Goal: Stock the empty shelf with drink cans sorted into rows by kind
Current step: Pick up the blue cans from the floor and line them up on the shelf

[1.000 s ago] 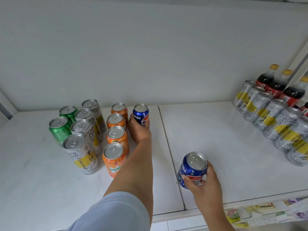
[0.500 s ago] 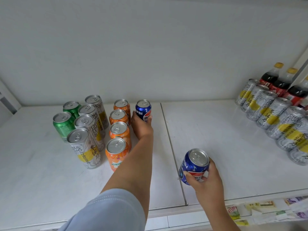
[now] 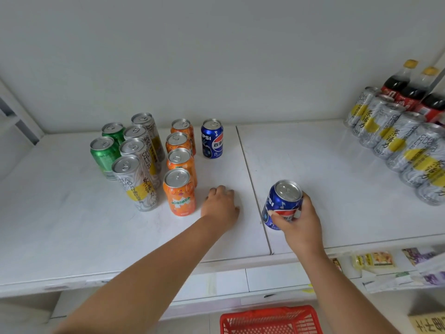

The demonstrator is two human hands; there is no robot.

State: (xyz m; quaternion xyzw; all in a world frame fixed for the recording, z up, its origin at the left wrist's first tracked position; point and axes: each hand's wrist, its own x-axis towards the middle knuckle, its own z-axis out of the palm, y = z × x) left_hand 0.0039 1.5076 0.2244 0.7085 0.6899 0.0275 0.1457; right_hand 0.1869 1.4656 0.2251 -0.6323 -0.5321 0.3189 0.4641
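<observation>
Because it is a stiff, smooth metal cylinder, likely full and fairly heavy, the blue Pepsi can (image 3: 282,204) is best wrapped around its side wall, as the right hand (image 3: 297,221) does above the shelf (image 3: 313,169). The left hand (image 3: 220,204) holds nothing, fingers loosely bent. Another Pepsi (image 3: 212,138) stands behind; "MIRINDA" marks the nearest orange can (image 3: 179,191).

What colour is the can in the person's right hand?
Blue, with a red and white band and a silver top. The head view shows the can held in the right hand.
</observation>
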